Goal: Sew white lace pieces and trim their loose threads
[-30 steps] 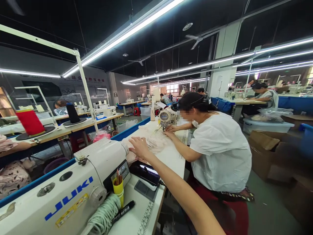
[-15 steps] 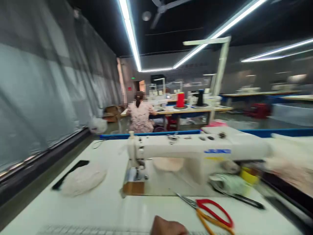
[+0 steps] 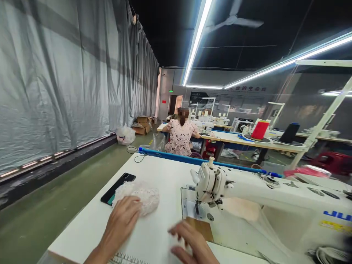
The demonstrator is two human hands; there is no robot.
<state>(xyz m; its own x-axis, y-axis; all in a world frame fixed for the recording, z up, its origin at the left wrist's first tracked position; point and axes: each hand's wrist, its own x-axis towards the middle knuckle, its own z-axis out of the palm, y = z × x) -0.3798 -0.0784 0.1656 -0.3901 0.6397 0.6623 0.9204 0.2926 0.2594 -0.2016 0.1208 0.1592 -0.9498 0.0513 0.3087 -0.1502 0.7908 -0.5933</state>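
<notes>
My left hand rests on the near edge of a small heap of white lace pieces on the white sewing table, fingers bent over the lace. A black phone lies partly under the heap's far left side. My right hand hovers low over the table in front of the needle plate, fingers loosely curled and a little blurred, with nothing seen in them. The white sewing machine stands to the right, and a cream fabric piece lies under its arm.
A blue rail edges the table's far side. Beyond it a person in a floral top sits at another table with red and black thread cones. A grey curtain and green floor run along the left.
The view has swung left from a co-worker's station to the machine's needle end. My left hand has landed on the lace heap and my right hand has come in near the needle plate.
</notes>
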